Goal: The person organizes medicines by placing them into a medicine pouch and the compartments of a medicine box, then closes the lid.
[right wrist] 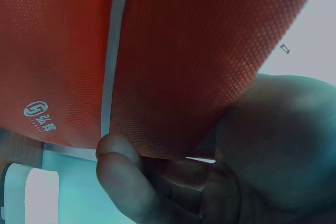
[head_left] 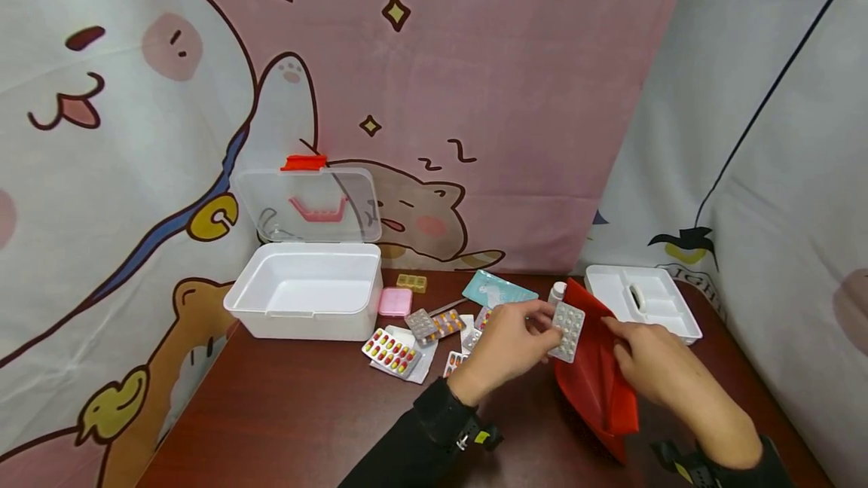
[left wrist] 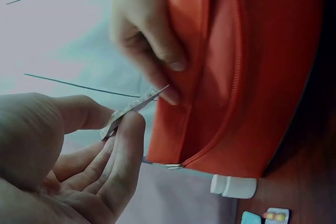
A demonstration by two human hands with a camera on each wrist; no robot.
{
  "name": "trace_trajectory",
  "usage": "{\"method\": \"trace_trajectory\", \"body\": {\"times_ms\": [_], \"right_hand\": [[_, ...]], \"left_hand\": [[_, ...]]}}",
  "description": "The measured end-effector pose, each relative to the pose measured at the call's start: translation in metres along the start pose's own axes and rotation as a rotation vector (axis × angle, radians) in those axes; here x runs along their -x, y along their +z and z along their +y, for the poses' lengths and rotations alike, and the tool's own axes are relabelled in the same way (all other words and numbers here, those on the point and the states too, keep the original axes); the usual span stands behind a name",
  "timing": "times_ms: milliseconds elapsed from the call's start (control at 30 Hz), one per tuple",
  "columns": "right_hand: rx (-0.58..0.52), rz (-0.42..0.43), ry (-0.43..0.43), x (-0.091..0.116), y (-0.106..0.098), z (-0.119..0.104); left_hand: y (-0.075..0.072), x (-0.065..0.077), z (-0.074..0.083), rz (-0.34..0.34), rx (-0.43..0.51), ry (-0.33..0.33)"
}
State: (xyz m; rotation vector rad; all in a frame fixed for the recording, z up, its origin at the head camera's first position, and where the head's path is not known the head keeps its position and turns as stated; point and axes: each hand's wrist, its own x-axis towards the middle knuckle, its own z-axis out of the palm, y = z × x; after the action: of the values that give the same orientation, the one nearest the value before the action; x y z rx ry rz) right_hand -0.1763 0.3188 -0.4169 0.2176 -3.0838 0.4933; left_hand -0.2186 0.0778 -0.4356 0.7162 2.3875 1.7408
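Note:
Between thumb and fingers, my left hand (head_left: 510, 345) pinches a silvery blister pack (head_left: 568, 331) of pale tablets. In the left wrist view this blister pack (left wrist: 134, 112) appears nearly edge-on, beside the opening of a red zippered pouch (left wrist: 247, 87). My right hand (head_left: 667, 367) grips the rim of that pouch (head_left: 597, 390), thumb on one side and fingers on the other. The right wrist view has the pouch's outer face (right wrist: 63, 51) with a pale stripe and white logo, and the fingers of my right hand (right wrist: 178, 187) at its edge. The pouch's contents are hidden.
On the left stands an open white box (head_left: 305, 322) with a clear lid (head_left: 308, 205). Blister packs (head_left: 392, 352), a pink case (head_left: 395, 302) and a teal packet (head_left: 498, 289) lie mid-table. A white bottle (head_left: 557, 293) is behind the pouch; a divided white tray (head_left: 644, 300) stands right.

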Motion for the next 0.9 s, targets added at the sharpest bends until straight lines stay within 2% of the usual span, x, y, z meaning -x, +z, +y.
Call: {"method": "trace_trajectory", "body": {"times_ms": [133,200,267,400,467,700,900], "right_hand": [[-0.005,0.019,-0.007,0.001,0.001,0.001],[-0.009,0.037,-0.015,0.001,0.001,0.001],[-0.018,0.052,-0.02,0.001,0.002,0.001],[-0.022,0.075,-0.024,0.001,0.003,0.0],[-0.025,0.07,-0.017,0.001,0.002,0.0],[-0.025,0.06,-0.022,0.001,0.003,0.001],[-0.016,0.062,-0.031,0.002,0.004,0.001]], "left_hand": [[0.014,-0.004,-0.001,-0.011,-0.05,-0.02],[0.02,-0.006,0.0,-0.015,-0.12,-0.021],[0.026,-0.006,0.002,-0.024,-0.243,-0.003],[0.038,-0.006,0.005,-0.05,-0.517,0.078],[0.043,-0.004,0.005,-0.059,-0.596,0.1],[0.053,0.004,0.004,-0.091,-0.709,0.06],[0.055,0.006,0.003,-0.115,-0.772,0.088]]}}
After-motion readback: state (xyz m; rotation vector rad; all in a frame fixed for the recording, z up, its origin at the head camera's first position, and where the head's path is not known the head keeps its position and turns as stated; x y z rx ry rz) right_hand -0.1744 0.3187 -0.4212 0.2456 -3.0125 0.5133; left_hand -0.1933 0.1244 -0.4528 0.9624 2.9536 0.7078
